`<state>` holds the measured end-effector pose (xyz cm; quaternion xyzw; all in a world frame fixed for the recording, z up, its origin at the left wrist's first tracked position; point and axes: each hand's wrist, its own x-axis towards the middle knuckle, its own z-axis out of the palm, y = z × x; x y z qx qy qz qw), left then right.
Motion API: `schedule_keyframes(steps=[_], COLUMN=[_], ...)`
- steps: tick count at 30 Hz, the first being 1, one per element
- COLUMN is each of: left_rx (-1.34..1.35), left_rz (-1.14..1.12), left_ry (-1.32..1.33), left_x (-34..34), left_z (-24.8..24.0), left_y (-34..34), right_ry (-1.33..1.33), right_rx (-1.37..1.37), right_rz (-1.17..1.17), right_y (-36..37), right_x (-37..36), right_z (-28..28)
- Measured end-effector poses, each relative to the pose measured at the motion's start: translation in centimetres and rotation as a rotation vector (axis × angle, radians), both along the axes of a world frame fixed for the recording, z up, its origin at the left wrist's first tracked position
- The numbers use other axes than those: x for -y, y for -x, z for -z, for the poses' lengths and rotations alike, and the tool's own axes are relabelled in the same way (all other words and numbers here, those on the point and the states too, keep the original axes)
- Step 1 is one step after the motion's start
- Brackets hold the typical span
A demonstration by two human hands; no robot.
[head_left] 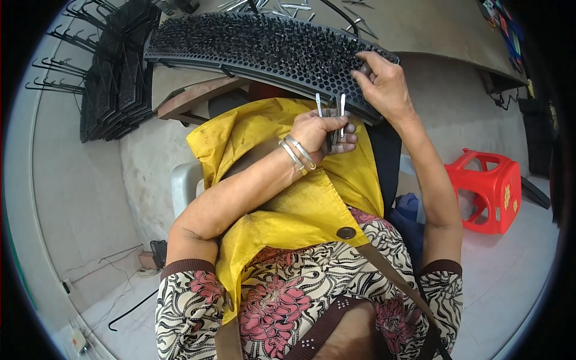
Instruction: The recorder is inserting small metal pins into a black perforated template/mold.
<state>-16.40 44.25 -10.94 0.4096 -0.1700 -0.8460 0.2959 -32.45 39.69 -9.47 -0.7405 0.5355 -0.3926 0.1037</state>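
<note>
My left hand (pixel 315 132), with two bangles at its wrist, is closed around several slim metal pieces over my lap. Two silver pieces (pixel 342 107) stick up past the thumb, with darker ones between the fingers. My right hand (pixel 387 84) is at the right end of a long black perforated rack (pixel 327 84). Its thumb and forefinger are pinched together at the rack's surface; whatever they hold is too small or hidden to make out. Many small dark pieces stand in the rack's holes, while the strip nearest me shows bare holes.
Loose silver metal pieces (pixel 294 7) lie on the table (pixel 420 30) behind the rack. Stacked black racks with long hooks (pixel 114 78) stand at the left. A red plastic stool (pixel 507 195) is on the floor at the right. A yellow apron (pixel 288 204) covers my lap.
</note>
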Motion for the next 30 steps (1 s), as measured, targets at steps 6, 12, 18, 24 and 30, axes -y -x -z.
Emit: schedule_keyframes(steps=[6,12,18,24,30], left_rx=[-0.035,-0.044,-0.056,-0.052,-0.053], left_rz=[-0.045,-0.05,-0.049,-0.055,-0.06], left_ry=[-0.021,-0.041,-0.038,-0.041,-0.039], left_x=[-0.2,-0.2,-0.2,0.0,0.1], left_z=[0.3,0.4,0.4,0.7,0.4], left_y=[0.1,0.0,0.0,-0.2,-0.1], right_ry=[0.124,0.152,0.19,0.262,0.191], right_rx=[-0.251,-0.282,-0.217,-0.298,-0.071], right_rz=[0.027,0.012,-0.028,-0.043,0.037], right_y=[-0.8,-1.5,-1.2,-2.4,-0.4], right_x=[1.0,1.5,1.6,1.7,2.0], right_z=[1.3,1.3,1.5,0.8,1.3])
